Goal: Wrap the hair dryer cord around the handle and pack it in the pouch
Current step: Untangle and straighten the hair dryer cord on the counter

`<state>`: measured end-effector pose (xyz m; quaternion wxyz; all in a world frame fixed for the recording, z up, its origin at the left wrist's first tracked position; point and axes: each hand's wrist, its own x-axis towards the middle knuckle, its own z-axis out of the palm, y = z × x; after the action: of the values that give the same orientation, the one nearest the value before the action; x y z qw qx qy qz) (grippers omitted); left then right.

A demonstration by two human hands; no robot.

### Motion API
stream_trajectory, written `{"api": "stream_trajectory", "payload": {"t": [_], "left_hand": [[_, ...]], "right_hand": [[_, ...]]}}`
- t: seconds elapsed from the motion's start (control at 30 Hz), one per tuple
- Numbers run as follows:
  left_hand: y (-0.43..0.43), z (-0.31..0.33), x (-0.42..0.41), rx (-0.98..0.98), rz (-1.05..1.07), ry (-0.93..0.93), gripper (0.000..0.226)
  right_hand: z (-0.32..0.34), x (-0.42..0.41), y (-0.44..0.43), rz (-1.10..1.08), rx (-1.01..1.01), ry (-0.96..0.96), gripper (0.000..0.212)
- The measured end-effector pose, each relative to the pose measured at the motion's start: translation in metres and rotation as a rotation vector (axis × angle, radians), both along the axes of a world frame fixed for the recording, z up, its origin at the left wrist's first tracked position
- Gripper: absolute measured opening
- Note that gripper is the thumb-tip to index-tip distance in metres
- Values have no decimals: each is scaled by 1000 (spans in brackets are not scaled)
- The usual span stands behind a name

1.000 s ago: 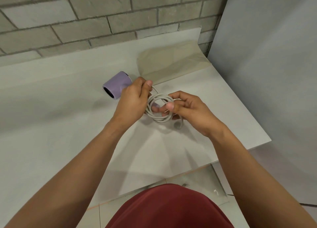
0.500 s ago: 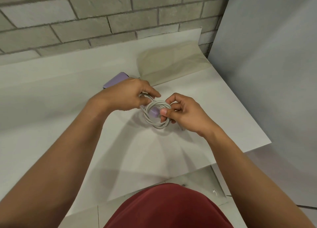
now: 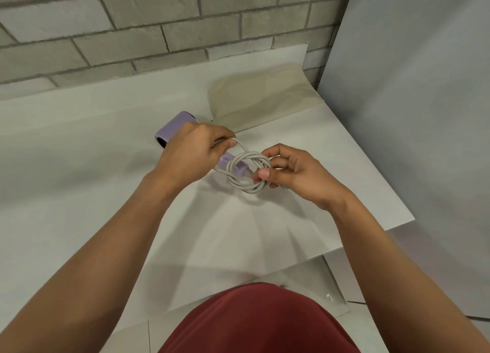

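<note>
Left hand [image 3: 193, 151] has pulled a strand of cord [image 3: 249, 172] clear and pinches it; right hand [image 3: 286, 172] pinches the coil round the hair dryer [image 3: 175, 126] handle, just above the desk [image 3: 79, 167]. Risk: loose loops slipping off the handle end if either pinch eases — pouch [image 3: 265, 95] lies flat behind

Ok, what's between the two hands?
Head view: the coiled cord, hair dryer handle showing inside the loop; left hand and right hand each pinch cord.

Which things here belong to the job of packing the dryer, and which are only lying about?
For the job:
purple hair dryer
its grey cord, held by the left hand and right hand
beige pouch behind them

Only lying about:
white sheet under them
brick wall
grey panel at right
</note>
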<state>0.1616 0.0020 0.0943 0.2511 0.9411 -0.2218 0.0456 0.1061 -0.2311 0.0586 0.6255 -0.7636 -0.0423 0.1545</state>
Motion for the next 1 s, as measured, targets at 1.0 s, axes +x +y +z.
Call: {"api": "stream_trajectory", "payload": {"t": [1.0], "left_hand": [[-7, -6, 4, 228, 22, -60, 32]], "right_hand": [[8, -2, -3, -90, -135, -107, 8]]}}
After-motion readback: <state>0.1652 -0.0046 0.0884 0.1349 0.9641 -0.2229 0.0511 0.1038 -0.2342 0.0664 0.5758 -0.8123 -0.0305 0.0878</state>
